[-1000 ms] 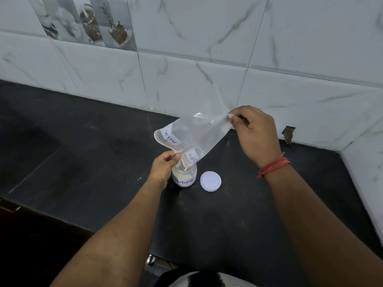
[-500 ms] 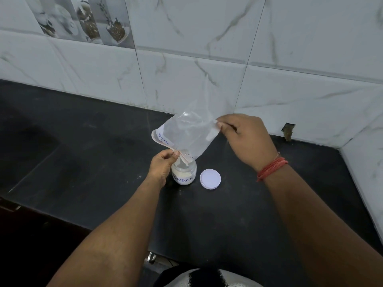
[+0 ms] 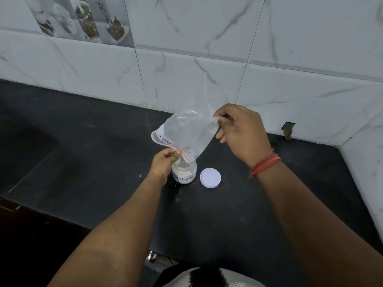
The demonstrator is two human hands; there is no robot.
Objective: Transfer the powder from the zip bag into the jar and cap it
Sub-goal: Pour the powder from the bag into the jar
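A clear zip bag [image 3: 187, 131] with a white label hangs upside down over a small clear jar [image 3: 184, 172] on the black counter. The bag's mouth points into the jar's opening. White powder fills much of the jar, which bears a handwritten "POWDER" label. My left hand [image 3: 164, 163] pinches the bag's zip edge just above the jar's rim. My right hand [image 3: 240, 131] pinches the bag's raised bottom corner, up and to the right. The bag looks almost empty. The white round cap [image 3: 210, 177] lies flat on the counter just right of the jar.
The black counter [image 3: 93, 162] runs left and forward, with its front edge near my body. White marble wall tiles [image 3: 186, 59] stand close behind the jar, and a side wall [image 3: 364, 172] closes the right end. A small notch [image 3: 288, 130] sits in the back wall's base.
My right hand has moved left and lower with the bag's bottom corner, so the bag stands steeper and more bunched over the jar. My left hand stays at the jar's mouth.
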